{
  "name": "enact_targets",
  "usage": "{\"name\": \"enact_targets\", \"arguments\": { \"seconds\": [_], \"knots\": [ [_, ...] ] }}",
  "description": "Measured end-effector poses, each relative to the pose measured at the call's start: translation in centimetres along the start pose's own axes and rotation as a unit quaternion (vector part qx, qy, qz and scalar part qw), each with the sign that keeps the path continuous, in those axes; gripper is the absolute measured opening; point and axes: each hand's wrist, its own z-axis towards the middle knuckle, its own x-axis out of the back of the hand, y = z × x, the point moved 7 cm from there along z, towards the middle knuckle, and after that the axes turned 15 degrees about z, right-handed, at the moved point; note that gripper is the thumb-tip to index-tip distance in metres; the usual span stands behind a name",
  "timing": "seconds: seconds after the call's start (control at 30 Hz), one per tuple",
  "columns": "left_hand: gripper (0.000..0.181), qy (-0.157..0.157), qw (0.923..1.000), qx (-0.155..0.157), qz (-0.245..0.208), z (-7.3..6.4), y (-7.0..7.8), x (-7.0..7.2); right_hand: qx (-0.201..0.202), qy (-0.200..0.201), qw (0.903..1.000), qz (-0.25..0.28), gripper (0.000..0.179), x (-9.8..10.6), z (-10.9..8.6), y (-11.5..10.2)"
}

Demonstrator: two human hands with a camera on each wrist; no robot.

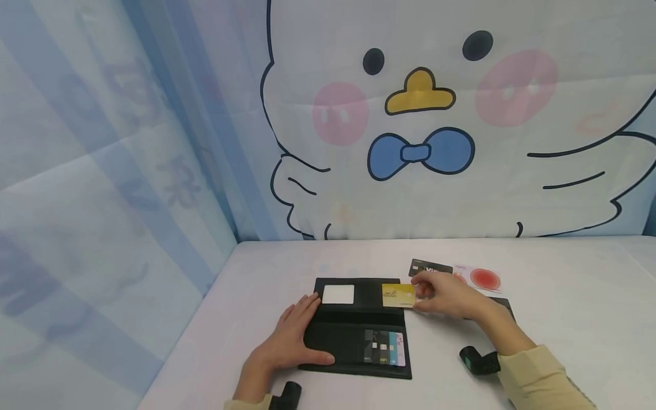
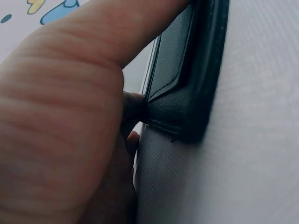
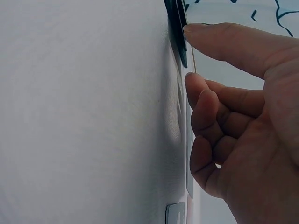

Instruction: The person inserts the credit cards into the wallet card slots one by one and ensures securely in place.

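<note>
A black wallet (image 1: 333, 337) lies unfolded on the white table. My left hand (image 1: 288, 341) rests on its left side, fingers stretched along the upper edge and thumb across the lower half. In the left wrist view the wallet's stitched corner (image 2: 170, 70) shows beyond the thumb. My right hand (image 1: 447, 293) pinches a yellow card (image 1: 397, 295) by its right end, thumb below and fingers above. The card overlaps the right side of the wallet's upper half, near a white rectangle (image 1: 338, 294) on the left. Several cards (image 1: 384, 347) sit staggered in the lower half's slots.
Behind my right hand lie a black card (image 1: 430, 266) and a white card with a red circle (image 1: 485, 279). Another dark item (image 1: 504, 306) is partly hidden by the right forearm. A curtain with a cartoon bird (image 1: 420, 199) hangs at the table's far edge.
</note>
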Motion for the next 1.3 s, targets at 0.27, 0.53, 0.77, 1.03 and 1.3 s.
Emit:
{"name": "enact_targets", "arguments": {
  "seconds": [0.27, 0.53, 0.77, 1.03, 1.3],
  "knots": [
    [0.118, 0.000, 1.0000, -0.002, 0.005, 0.0, -0.1, -0.1, 0.000, -0.002, 1.0000, 0.000, 0.048, 0.0, 0.0, 0.1],
    [0.118, -0.001, 1.0000, -0.002, 0.010, 0.1, -0.1, -0.2, 0.031, -0.012, 0.9994, 0.008, 0.048, -0.4, 0.2, -0.5],
    [0.118, -0.001, 1.0000, -0.003, 0.007, 0.0, 0.0, 0.0, 0.042, -0.012, 0.9991, 0.004, 0.048, -1.0, 0.5, -1.0],
    [0.118, -0.001, 1.0000, -0.001, 0.005, 0.0, -0.1, 0.0, 0.047, -0.005, 0.9988, -0.013, 0.047, -1.6, 1.1, -0.9],
    [0.118, -0.001, 1.0000, -0.003, 0.005, 0.0, 0.0, 0.0, 0.057, -0.009, 0.9983, -0.012, 0.047, -2.1, 1.4, -1.4]
  ]
}}
